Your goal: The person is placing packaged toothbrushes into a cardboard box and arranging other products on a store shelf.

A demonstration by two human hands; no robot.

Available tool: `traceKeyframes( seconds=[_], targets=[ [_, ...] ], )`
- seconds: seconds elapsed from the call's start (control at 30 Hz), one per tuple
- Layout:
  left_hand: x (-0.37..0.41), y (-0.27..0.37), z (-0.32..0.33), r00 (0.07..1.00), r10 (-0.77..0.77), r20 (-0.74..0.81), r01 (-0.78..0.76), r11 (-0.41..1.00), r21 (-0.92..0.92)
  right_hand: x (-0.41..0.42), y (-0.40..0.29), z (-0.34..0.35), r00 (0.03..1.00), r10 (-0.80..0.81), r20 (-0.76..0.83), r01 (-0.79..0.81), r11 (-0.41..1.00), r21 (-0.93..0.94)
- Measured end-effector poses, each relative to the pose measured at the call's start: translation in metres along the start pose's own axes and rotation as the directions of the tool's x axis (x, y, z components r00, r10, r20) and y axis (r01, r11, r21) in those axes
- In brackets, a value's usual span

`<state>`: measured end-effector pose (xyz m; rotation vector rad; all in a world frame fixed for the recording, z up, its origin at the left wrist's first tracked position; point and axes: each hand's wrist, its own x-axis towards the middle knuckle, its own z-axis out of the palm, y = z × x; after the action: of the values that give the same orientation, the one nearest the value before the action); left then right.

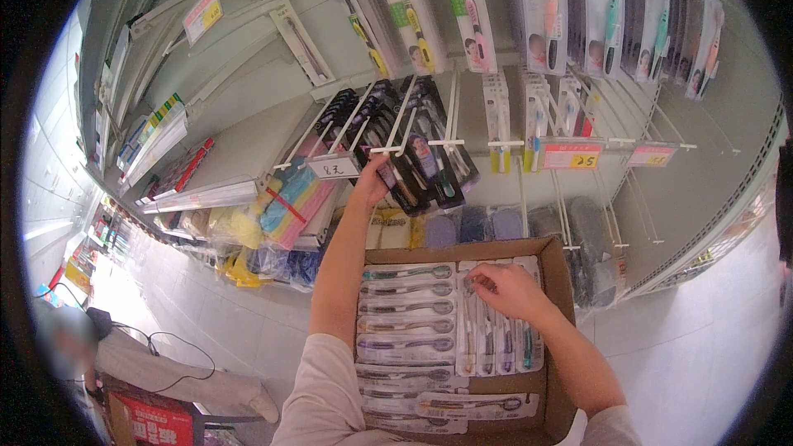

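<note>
My left hand (372, 183) is raised to a metal display hook, its fingertips by the hook's front end and against the black toothbrush packs (404, 189) hanging there. Part of its fingers is hidden, so its grip is unclear. Below, an open cardboard box (458, 252) holds clear toothbrush packs (406, 308) in a column on the left and several upright packs (489, 347) on the right. My right hand (509, 292) is over the upright ones with bent fingers, its fingertips at their upper ends. Whether it grips one cannot be made out.
More toothbrush packs (409, 18) hang above, and prong hooks (560, 198) jut forward at right. Price tags (570, 155) front some hooks. Wrapped towels (288, 204) and slippers (440, 229) sit lower. A person (179, 371) is at the lower left, near a dark cable (212, 356).
</note>
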<state>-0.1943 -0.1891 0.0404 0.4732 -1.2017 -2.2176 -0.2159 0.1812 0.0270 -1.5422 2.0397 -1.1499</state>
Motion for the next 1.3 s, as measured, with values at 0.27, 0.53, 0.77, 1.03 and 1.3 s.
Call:
traceKeyframes(
  seconds=[0.27,0.53,0.77,1.03,1.3],
  targets=[
    [0.021,0.003,-0.048,1.000,0.022,-0.018,-0.017,0.970,0.241,0.000,-0.002,0.004,1.000,0.001,0.007,-0.001,1.000,-0.009],
    [-0.025,0.022,-0.006,0.986,0.124,-0.116,-0.056,0.881,0.469,-0.002,-0.003,0.004,1.000,-0.017,0.007,0.017,0.999,-0.044],
    [-0.021,0.033,-0.039,0.993,0.109,-0.051,-0.059,0.811,0.582,-0.001,-0.006,0.007,0.999,-0.044,0.024,0.045,0.998,-0.046],
    [-0.039,0.029,-0.041,0.989,0.144,-0.034,-0.111,0.871,0.478,-0.001,0.000,0.010,1.000,-0.019,0.015,0.020,0.999,-0.026],
    [-0.073,0.028,-0.029,0.985,0.151,-0.081,-0.123,0.954,0.275,0.008,-0.007,0.002,0.987,-0.037,-0.157,0.043,0.999,0.033]
  ],
)
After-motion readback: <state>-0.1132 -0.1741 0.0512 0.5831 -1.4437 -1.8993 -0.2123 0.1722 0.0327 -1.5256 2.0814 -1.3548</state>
